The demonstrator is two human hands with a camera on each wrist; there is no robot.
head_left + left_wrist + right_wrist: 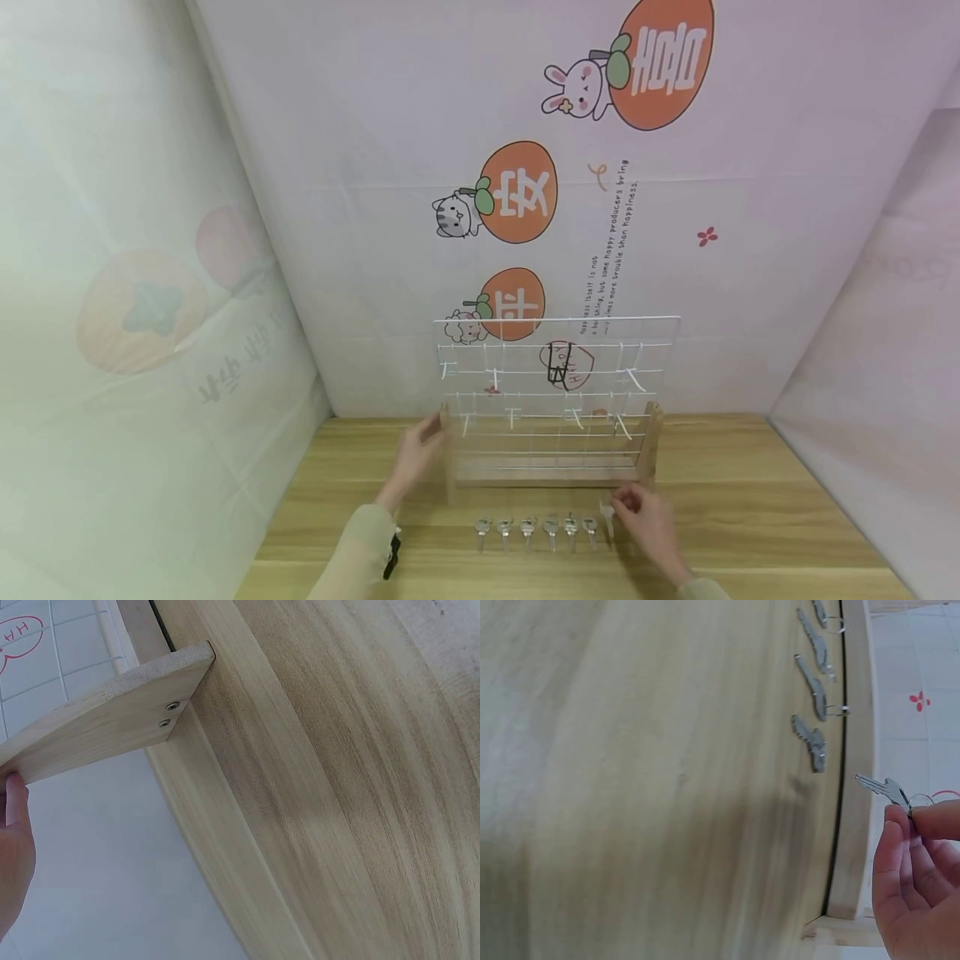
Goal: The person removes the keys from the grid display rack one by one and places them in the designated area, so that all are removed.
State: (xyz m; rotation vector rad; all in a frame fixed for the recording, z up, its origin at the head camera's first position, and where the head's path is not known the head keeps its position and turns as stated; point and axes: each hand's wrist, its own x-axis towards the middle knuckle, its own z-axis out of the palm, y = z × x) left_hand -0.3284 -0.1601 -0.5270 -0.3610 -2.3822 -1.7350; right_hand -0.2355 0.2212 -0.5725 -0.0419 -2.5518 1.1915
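In the head view, a white wire grid rack (557, 319) with several hooks stands in a wooden frame. My left hand (420, 454) holds the frame's left wooden post (450, 475) near its top. The left wrist view shows fingertips against that side panel (112, 724); the rest of the grip is cut off. With thumb and fingers, my right hand (922, 877) pinches a silver key (885, 789) by its ring end, raised off the table by the rack's lower right. Several other keys (528, 527) lie in a row before the rack.
The wood-grain table (360, 483) carries the rack and the keys. Behind it hangs a white cloth (375, 250) printed with orange fruit and cartoon animals. More pale cloth (97, 417) closes off the sides.
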